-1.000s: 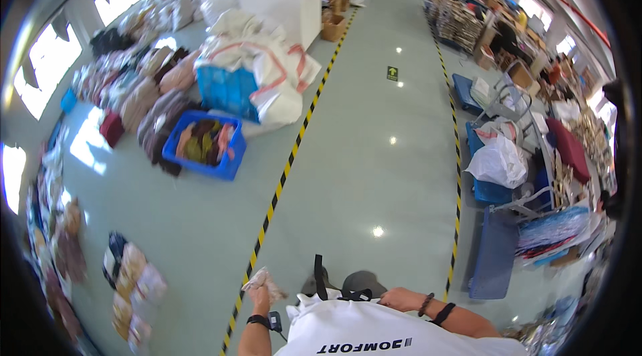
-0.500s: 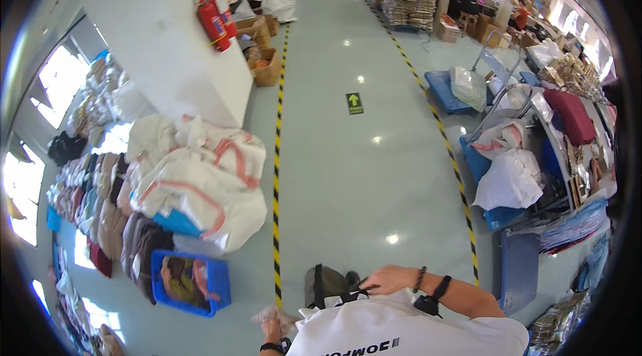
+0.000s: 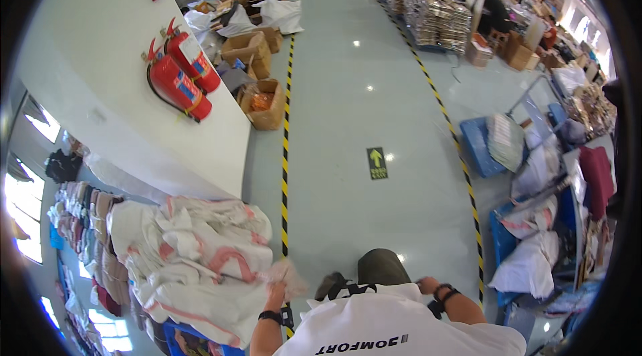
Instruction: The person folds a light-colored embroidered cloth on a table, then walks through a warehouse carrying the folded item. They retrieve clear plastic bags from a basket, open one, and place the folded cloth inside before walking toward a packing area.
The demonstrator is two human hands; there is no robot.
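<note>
Aisle floor is the biggest thing here: glossy grey, with yellow-black hazard tape on both sides and a green arrow marker mid-lane. White pillar on the left carries two red fire extinguishers. At its foot sits a heap of white-and-pink sacks over a blue crate; open cardboard boxes line the tape further up. Blue trolleys with bagged goods are on the right.

Risks, as I judge them:
- the sack heap bulges right up to the tape line, so a foot could catch it in passing
- the floor is shiny, so slipping looks possible
- the light bundle is held up and forward and is blurred, so the grip looks loose and it could drop onto the heap

Hands:
- left hand is raised in front of the chest, wristwatch showing, fingers closed around a pale crumpled bundle, just beside the sacks' right edge
- right hand is bent in at the waist near a dark strapped item, wrist bands visible; can't tell whether its fingers are curled or loose, since most of it is hidden.
</note>
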